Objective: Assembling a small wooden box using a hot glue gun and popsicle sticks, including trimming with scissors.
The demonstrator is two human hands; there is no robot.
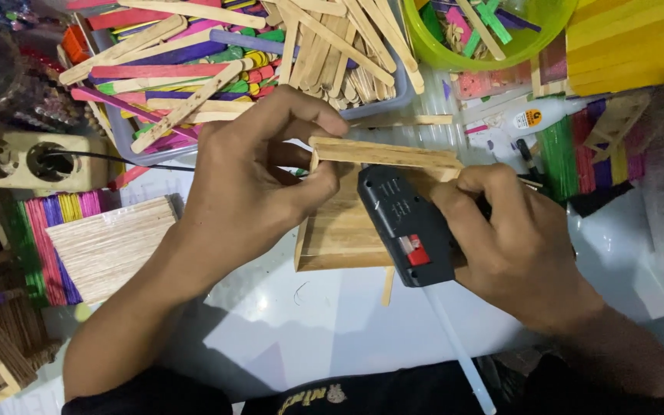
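Nearest me, right hand (520,242) wrapped tight round a black glue gun (405,223), its clear glue stick (455,350) trailing back toward my body. Gun nozzle hidden against the craft-stick box (343,230) at mid-table (317,323). Left hand (251,180) pinching the box's upper wall stick (382,154) between thumb and fingers. Left edge: flat panel of plain sticks (109,242), power strip (32,161). Far edge: tray of coloured craft sticks (217,54), green bowl (501,34)

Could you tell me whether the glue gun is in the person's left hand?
No, the right hand grips the black glue gun, while the left hand steadies the wooden box.
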